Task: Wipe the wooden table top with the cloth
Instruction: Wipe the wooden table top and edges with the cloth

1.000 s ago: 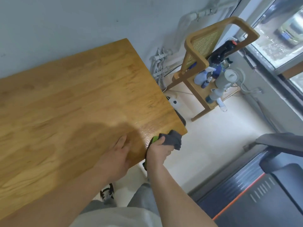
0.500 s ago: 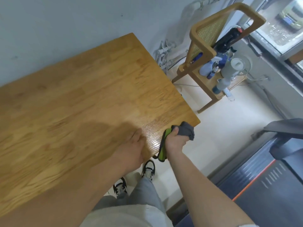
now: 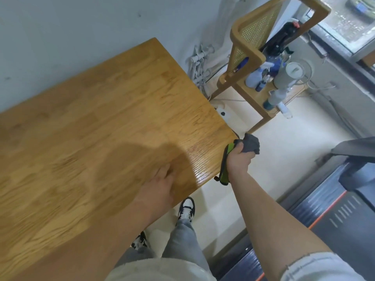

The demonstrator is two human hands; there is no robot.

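Note:
The wooden table top [image 3: 105, 118] fills the left and middle of the head view, against a pale wall. My left hand [image 3: 160, 187] lies flat on it near the front right edge, fingers spread, holding nothing. My right hand [image 3: 240, 159] is just off the table's right front corner, over the floor, fingers closed around a grey cloth [image 3: 251, 144] with a green and black side [image 3: 225, 169] hanging along the table edge. The wood beside that corner shines wet.
A wooden rattan rack [image 3: 255, 37] with spray bottles [image 3: 257, 76] stands on the floor to the right of the table. White pipes [image 3: 200, 61] run along the wall. A treadmill [image 3: 332, 209] fills the lower right. My legs and shoes [image 3: 186, 207] are under the front edge.
My right hand with the cloth has moved along the table's right edge toward its front corner and off the top. My left hand stays flat on the wood. The camera has shifted.

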